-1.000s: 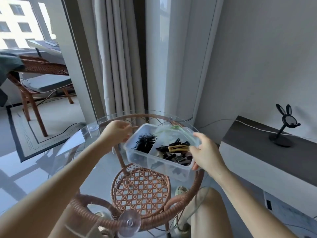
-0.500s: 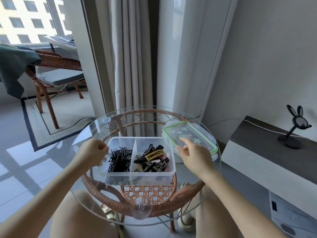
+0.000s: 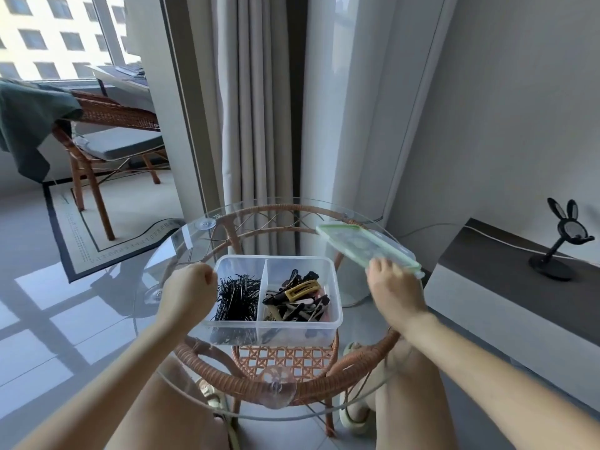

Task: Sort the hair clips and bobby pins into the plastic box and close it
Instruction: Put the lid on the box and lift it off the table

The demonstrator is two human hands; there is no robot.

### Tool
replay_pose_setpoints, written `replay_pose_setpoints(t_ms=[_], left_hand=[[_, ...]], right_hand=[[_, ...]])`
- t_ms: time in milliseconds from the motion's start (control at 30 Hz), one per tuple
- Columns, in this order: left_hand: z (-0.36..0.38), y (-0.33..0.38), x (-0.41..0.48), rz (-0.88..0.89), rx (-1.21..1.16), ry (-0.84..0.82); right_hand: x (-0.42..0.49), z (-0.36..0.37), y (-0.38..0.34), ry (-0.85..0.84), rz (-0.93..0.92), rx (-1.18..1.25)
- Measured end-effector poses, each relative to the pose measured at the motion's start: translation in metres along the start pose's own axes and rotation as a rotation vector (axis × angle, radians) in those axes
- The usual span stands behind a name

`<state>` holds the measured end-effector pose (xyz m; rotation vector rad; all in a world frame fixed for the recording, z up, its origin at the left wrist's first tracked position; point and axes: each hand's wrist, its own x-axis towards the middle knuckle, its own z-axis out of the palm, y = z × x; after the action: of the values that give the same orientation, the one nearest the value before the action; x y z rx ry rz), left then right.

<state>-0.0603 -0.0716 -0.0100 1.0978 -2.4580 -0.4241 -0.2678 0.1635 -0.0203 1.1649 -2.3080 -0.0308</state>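
A clear plastic box with a middle divider stands on the round glass table. Its left half holds a heap of black bobby pins. The right half holds several hair clips, mostly black, with a yellow one on top. My left hand is curled in a fist against the box's left wall. My right hand grips the near edge of the green-rimmed lid, which is tilted up off the table to the right of the box.
The glass top sits on a rattan frame with a woven lower shelf. A grey cabinet with a black rabbit-eared stand is at the right. Curtains hang behind the table; a rattan chair stands far left.
The box has been set down on the glass in front of me. My right hand left the box, reached the lid and lifted its near edge off the table.
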Motion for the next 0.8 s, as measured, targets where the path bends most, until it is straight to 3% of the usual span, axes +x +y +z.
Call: replay_pose_setpoints(t_ms=[100,200,400,500,567,667,733,800], left_hand=[[0.000,0.001,-0.001,0.010,-0.036,-0.014],[-0.007,0.003,0.000,-0.045,-0.217,-0.091],[-0.032,0.018,0.004,-0.167,-0.821,-0.216],[-0.037,0.022,0.004,-0.055,-0.723,-0.194],[-0.041,0.024,0.005,-0.008,-0.701,-0.156],[-0.047,0.028,0.010,-0.140,-1.011,-0.186],[-0.048,0.025,0.010,-0.194,-1.109,-0.185],[-0.045,0.017,0.007,-0.215,-1.027,-0.173]], right_hand=[[0.030,-0.037,0.023,0.279,0.208,0.265],[0.049,-0.075,0.034,0.560,0.280,0.414],[0.063,-0.083,0.012,0.669,0.429,0.605],[0.068,-0.088,0.002,0.753,0.539,0.740],[0.076,-0.088,-0.002,0.682,0.633,0.979],[0.090,-0.069,-0.015,0.339,0.813,1.373],[0.088,-0.049,-0.030,0.100,0.889,1.468],[0.078,-0.034,-0.045,-0.065,0.911,1.498]])
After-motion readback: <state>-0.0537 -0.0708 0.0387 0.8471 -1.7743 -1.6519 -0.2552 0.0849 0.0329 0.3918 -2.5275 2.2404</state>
